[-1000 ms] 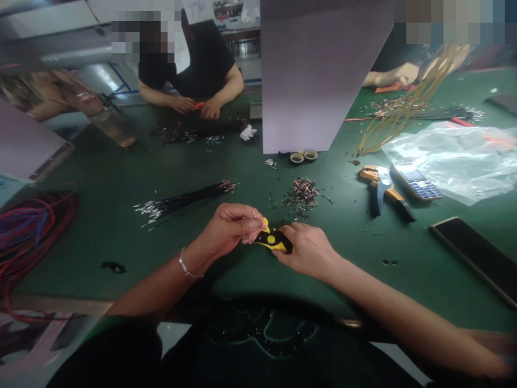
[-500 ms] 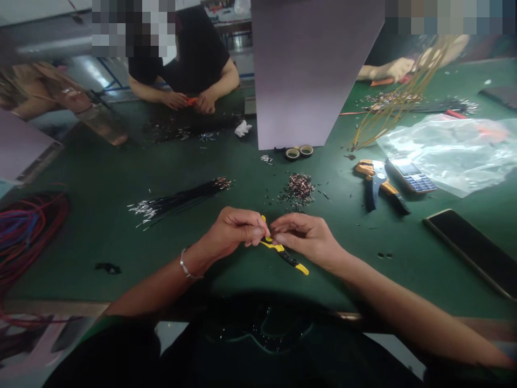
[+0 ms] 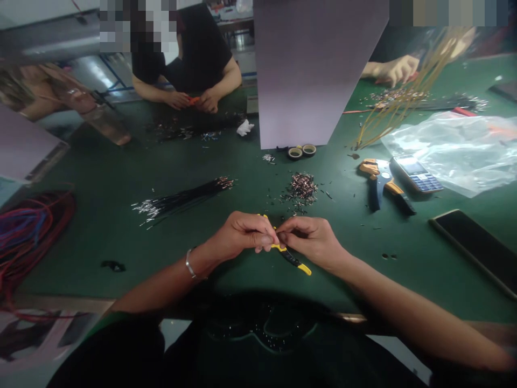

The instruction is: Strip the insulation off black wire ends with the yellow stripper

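Note:
My left hand and my right hand meet fingertip to fingertip just above the green table, both pinched closed. Under and between them lies a yellow-and-black crimping tool, its handle tip sticking out toward me. What the fingertips pinch is too small to make out. A bundle of black wires with metal ends lies to the left of my hands. A heap of small metal terminals sits just beyond them.
Orange wire strippers, a keypad phone, a smartphone and a plastic bag lie to the right. Red and blue cables sit left. A grey panel and tape rolls stand beyond. Other people's hands work opposite.
My right hand let go of the tool's handle and came up to meet my left hand's fingertips. The tool now rests low between them, handle pointing toward me.

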Available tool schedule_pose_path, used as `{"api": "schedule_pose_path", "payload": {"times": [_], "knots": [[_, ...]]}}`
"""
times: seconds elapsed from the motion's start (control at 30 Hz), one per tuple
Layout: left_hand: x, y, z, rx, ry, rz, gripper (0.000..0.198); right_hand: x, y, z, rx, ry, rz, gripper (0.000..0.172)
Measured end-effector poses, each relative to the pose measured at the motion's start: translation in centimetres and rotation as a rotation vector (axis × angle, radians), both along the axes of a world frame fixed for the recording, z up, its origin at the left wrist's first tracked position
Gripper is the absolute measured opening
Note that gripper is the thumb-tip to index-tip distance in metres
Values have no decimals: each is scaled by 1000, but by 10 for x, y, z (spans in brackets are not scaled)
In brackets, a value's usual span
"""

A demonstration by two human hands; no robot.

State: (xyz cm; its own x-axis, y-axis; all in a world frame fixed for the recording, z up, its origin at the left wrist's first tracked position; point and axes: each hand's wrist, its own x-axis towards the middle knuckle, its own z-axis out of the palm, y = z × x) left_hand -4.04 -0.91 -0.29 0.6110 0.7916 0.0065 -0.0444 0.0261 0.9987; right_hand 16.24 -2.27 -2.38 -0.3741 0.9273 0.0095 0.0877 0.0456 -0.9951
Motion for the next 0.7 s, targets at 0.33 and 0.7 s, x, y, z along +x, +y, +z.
{"api": "schedule_pose_path", "payload": {"times": [0.33, 0.7], "knots": [[9, -8, -1, 9, 69, -88, 17, -3, -1, -13, 636, -195, -121, 9], [-11, 12, 19, -104, -248, 49, 23, 1, -2, 3, 799, -252, -269, 13]]}}
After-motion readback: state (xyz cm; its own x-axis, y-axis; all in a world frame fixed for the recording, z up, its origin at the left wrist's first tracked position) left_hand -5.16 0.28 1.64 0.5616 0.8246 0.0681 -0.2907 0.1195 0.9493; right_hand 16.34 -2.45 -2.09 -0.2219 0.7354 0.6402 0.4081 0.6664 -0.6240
